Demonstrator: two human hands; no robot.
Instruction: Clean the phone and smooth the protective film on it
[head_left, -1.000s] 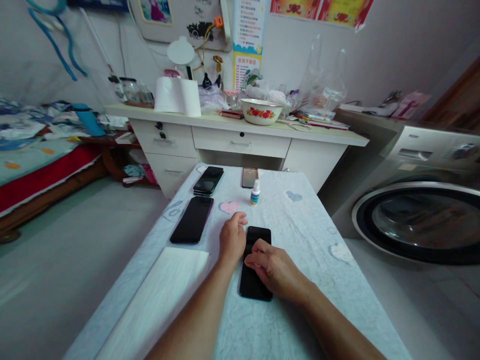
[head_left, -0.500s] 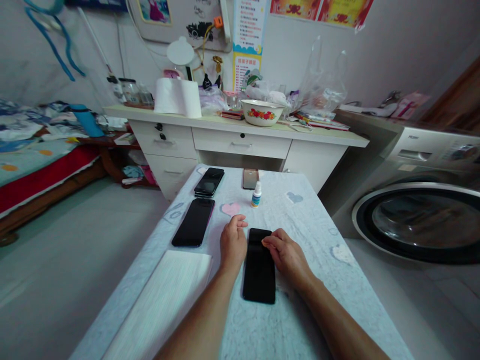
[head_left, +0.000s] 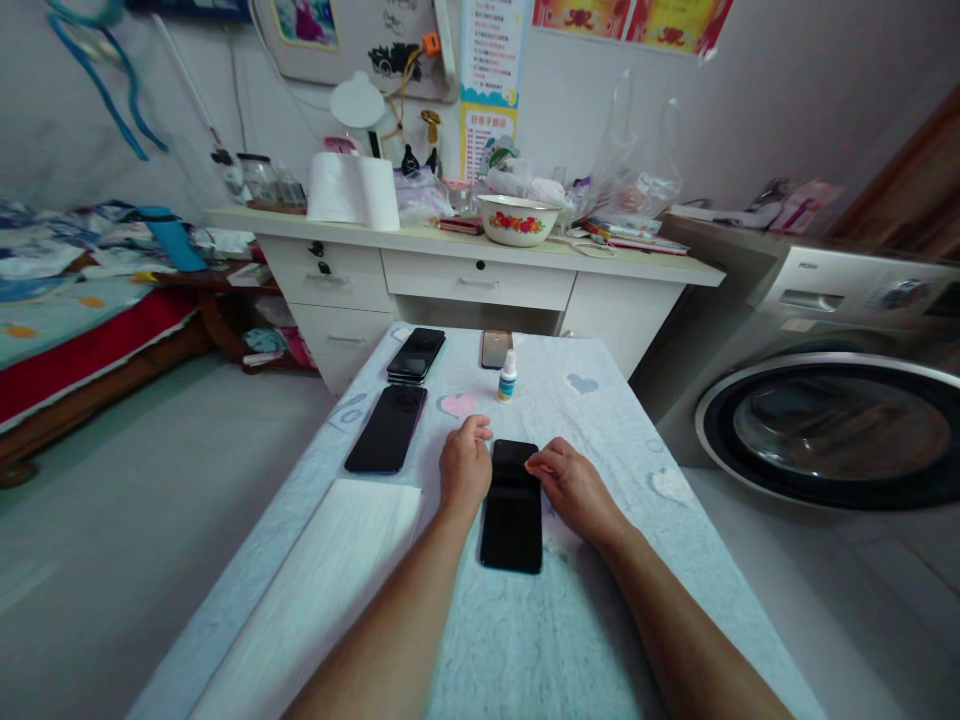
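A black smartphone [head_left: 511,520] lies screen up on the cloth-covered table between my two hands. My left hand [head_left: 465,465] rests beside its left edge, holding nothing, fingers loosely bent and apart. Over the upper right of the screen, my right hand [head_left: 571,482] is closed in a pinch; a tiny orange-tinted bit shows at the fingertips, too small to name. Beyond the hands stands a small white spray bottle [head_left: 507,378] with a blue and yellow label. To the left lie another dark phone [head_left: 387,430] and a stack of phones [head_left: 416,354].
A smaller phone [head_left: 496,349] lies at the table's far end. A pale, flat board-like sheet [head_left: 322,580] lies at the left, beside my left forearm. Behind the table is a white desk [head_left: 480,283] bearing a flowered bowl [head_left: 517,220]. A washing machine [head_left: 832,290] stands at the right.
The view has tilted slightly, so the table's things sit a little higher in the picture. My right hand stays pinched at the phone's upper right; my left hand has barely moved.
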